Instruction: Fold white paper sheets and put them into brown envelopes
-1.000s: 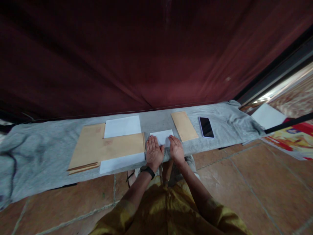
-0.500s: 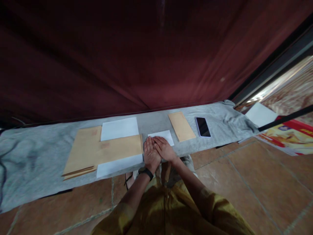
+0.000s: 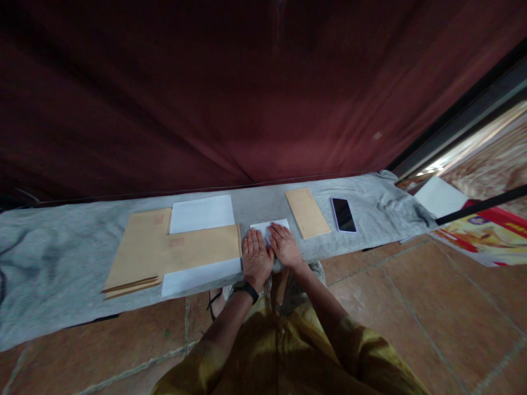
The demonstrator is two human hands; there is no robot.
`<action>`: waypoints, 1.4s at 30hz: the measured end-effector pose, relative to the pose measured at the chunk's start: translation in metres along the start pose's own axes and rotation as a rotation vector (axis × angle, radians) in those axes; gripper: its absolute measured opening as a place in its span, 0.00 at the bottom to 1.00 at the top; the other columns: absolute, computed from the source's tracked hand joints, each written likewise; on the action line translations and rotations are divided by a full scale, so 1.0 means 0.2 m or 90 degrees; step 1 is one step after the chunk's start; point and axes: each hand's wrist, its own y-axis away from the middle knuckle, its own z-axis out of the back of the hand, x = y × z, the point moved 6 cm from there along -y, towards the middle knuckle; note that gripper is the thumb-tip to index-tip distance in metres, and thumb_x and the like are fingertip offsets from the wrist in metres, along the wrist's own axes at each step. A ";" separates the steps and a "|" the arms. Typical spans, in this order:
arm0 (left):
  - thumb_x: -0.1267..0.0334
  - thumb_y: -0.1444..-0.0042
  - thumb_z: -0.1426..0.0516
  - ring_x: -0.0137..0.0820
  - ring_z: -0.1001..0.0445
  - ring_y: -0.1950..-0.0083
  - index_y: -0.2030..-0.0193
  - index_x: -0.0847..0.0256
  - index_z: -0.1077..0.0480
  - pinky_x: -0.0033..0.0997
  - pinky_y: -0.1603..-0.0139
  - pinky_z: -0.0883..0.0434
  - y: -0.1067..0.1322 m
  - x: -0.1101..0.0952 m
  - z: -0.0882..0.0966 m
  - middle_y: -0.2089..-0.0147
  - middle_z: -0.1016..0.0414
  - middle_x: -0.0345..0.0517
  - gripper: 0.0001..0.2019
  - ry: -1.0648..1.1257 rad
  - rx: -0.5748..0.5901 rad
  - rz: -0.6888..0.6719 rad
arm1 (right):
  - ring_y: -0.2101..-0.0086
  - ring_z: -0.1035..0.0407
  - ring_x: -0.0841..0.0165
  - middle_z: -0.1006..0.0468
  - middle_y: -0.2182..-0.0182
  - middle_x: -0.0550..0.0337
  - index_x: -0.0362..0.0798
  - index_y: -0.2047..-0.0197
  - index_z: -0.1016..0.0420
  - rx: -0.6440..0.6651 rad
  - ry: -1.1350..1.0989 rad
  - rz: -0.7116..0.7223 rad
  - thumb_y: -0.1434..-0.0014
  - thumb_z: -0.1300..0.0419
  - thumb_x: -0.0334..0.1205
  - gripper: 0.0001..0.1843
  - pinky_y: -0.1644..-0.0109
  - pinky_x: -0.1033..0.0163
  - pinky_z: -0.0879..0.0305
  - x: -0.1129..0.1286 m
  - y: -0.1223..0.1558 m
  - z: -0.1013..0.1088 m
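Both palms face down on a small white sheet of paper [image 3: 260,225] near the cloth's front edge. My left hand [image 3: 257,258] lies flat over its left part, fingers stretched out. Over the right part rests my right hand [image 3: 285,246], also flat with its fingers extended. Only the paper's far strip shows; the rest is under the hands. Left of my left hand, a brown envelope [image 3: 206,244] lies across white sheets [image 3: 201,213] and overlaps a stack of brown envelopes [image 3: 138,247]. Another brown envelope [image 3: 308,214] sits to the right of my right hand.
A phone [image 3: 343,214] with a dark screen lies on the grey cloth [image 3: 53,263] at the right. Behind the narrow surface hangs a dark red curtain [image 3: 247,109]. A colourful printed box or sheet [image 3: 489,230] and a white sheet [image 3: 440,196] are at far right.
My right hand has slid off my left hand to the right, so the two now lie side by side on the paper. The envelopes and phone stay where they were.
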 end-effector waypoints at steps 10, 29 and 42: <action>0.56 0.33 0.53 0.48 0.54 0.23 0.27 0.77 0.52 0.56 0.26 0.48 0.06 0.02 0.01 0.25 0.51 0.70 0.33 0.015 -0.021 -0.003 | 0.31 0.49 0.57 0.44 0.29 0.48 0.47 0.30 0.39 -0.004 0.117 -0.064 0.27 0.55 0.44 0.26 0.29 0.48 0.51 -0.05 0.06 -0.01; 0.61 0.34 0.50 0.46 0.45 0.25 0.31 0.72 0.41 0.51 0.28 0.41 0.33 0.03 0.17 0.28 0.42 0.66 0.27 0.038 0.078 -0.109 | 0.30 0.51 0.52 0.49 0.28 0.44 0.47 0.28 0.44 -0.063 0.115 -0.035 0.32 0.46 0.54 0.35 0.30 0.44 0.51 -0.04 0.09 -0.03; 0.45 0.52 0.35 0.51 0.65 0.21 0.24 0.57 0.57 0.62 0.27 0.58 -0.13 0.66 0.40 0.22 0.63 0.62 0.53 -0.052 0.351 -0.026 | 0.30 0.50 0.53 0.47 0.28 0.43 0.45 0.29 0.42 -0.060 0.120 -0.043 0.32 0.46 0.54 0.34 0.29 0.45 0.52 -0.04 0.09 -0.02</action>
